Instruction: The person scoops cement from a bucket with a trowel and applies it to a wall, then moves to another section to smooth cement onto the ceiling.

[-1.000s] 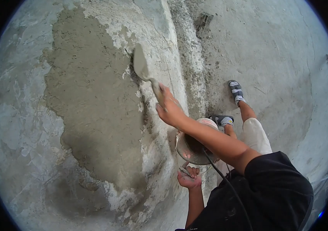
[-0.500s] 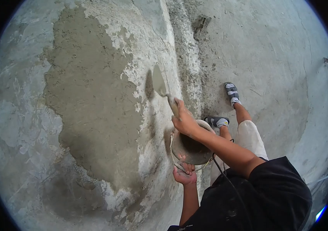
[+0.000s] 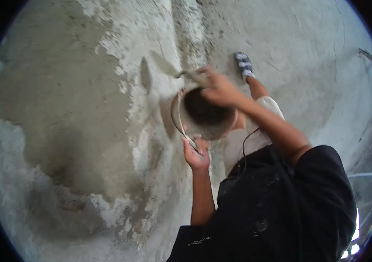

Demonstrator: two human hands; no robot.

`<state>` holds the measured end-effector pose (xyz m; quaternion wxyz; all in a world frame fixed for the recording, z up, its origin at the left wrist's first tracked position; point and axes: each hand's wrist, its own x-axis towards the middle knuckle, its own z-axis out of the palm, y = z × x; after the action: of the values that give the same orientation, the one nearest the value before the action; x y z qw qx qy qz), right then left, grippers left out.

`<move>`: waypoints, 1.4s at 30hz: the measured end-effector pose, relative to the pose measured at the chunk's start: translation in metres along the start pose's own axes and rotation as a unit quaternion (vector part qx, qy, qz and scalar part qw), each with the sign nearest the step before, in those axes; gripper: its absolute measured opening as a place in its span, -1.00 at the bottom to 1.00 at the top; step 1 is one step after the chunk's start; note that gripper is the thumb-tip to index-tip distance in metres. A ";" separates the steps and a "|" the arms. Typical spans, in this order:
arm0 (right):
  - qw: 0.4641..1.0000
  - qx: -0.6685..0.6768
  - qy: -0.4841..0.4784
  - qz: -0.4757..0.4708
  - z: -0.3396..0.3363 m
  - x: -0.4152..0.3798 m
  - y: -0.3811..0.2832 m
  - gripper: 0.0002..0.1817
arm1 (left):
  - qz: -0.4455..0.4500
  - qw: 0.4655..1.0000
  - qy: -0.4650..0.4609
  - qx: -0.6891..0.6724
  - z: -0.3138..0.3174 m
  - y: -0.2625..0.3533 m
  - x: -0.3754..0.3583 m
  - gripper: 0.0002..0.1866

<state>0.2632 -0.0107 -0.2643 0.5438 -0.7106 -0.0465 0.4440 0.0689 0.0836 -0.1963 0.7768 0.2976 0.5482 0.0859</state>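
Our right hand (image 3: 221, 89) had come away from the wall (image 3: 41, 144) and swung back over the bucket (image 3: 205, 115), fingers closed round the handle of the trowel (image 3: 166, 66). A second before, that blade lay flat against the wet patch; half a second before, it was already lifting clear. So we judged one spread of mortar finished and the trowel on its way to be reloaded.

Largest before us was the wall, filling the left of the scene: a broad, damp, grey-brown patch of fresh render, coarse and matt, bordered on its right by flaking pale plaster with ragged edges. To the far right ran the concrete floor (image 3: 308, 52), dusty and scratched. The bucket, round and crusted with dried mix, hung near the wall with dark mortar inside. Our left hand (image 3: 197, 153) curled round its thin wire handle from below. The trowel blade, pointed and smeared grey, stood just left of the bucket's rim, clear of the wall.
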 end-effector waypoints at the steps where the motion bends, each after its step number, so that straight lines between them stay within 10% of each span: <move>1: 1.000 -0.027 0.007 -0.001 -0.030 -0.020 0.020 -0.42 | -0.013 1.000 0.010 -0.006 -0.007 0.001 0.002 -0.48; 3: 0.998 -0.059 -0.001 -0.031 -0.089 -0.061 0.055 -0.39 | -0.012 0.992 -0.121 0.014 -0.018 0.002 0.011 -0.47; 9: 0.963 -0.166 -0.121 0.172 -0.193 -0.130 -0.011 -0.41 | 0.000 0.991 -0.111 0.079 0.011 0.016 0.004 -0.50; 12: 0.974 -0.204 -0.103 -0.006 -0.181 -0.122 -0.015 -0.43 | 0.012 0.991 -0.095 0.098 0.030 0.018 -0.001 -0.53; 19: 0.959 -0.237 -0.150 -0.039 -0.135 -0.098 -0.022 -0.54 | 0.028 0.985 -0.100 0.139 0.050 0.018 -0.007 -0.55; 25: 0.903 -0.403 -0.006 -0.148 -0.082 -0.073 0.029 -0.62 | 0.024 0.984 -0.141 0.108 0.045 0.000 -0.010 -0.56; 31: 0.730 -0.639 0.051 -0.237 -0.044 -0.066 0.046 -0.74 | 0.090 0.979 -0.143 0.118 0.048 -0.019 -0.017 -0.57; 42: 0.740 -0.615 -0.194 -0.194 -0.035 -0.088 0.077 -0.63 | 0.103 0.962 -0.181 0.176 0.045 -0.022 -0.023 -0.55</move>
<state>0.2016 -0.1156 -0.2754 0.0427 -0.7645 -0.5509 0.3321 0.0969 0.0389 -0.1799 0.7854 0.4949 0.3715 0.0125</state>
